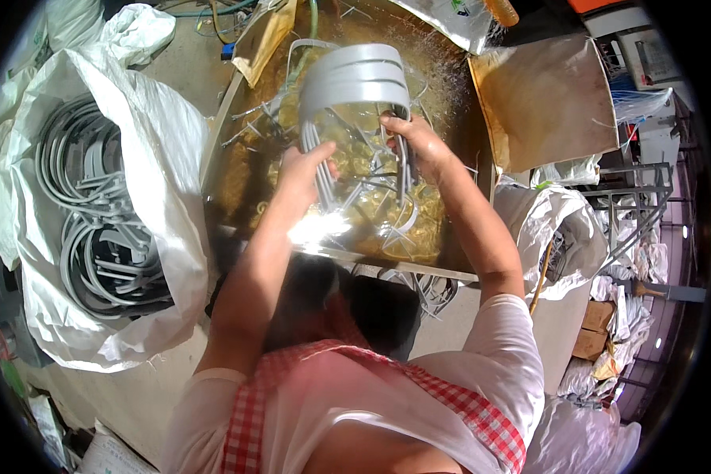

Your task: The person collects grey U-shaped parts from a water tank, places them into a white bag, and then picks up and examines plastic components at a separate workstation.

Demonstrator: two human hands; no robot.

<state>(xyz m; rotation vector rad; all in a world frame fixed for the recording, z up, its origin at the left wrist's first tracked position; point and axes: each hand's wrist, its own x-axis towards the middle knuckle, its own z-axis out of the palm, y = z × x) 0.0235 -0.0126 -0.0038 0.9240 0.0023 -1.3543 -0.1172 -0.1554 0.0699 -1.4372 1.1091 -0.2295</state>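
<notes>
Here, arched grey bands, ends pointing nearward, long axis perhaps tilted

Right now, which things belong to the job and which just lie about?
Job, seemingly:
grey curved strips, gripped by left hand and right hand
liquid-filled tub below
white sack of similar strips, left

Apparently lying about:
cardboard boxes, right
plastic bag, lower right

Curved bands above the tank: plain silver-grey.
Water inside the tank: amber-brown, mottled yellow.
Open sack left of the tank: white.
Nested hoops left of the tank: darker grey.
Panel right of the tank: tan, blotched brown.
Apron nearside of the tank: red-and-white gingham.
T-shirt, same side: plain white.
Cartons far right of the tank: brown.
</notes>
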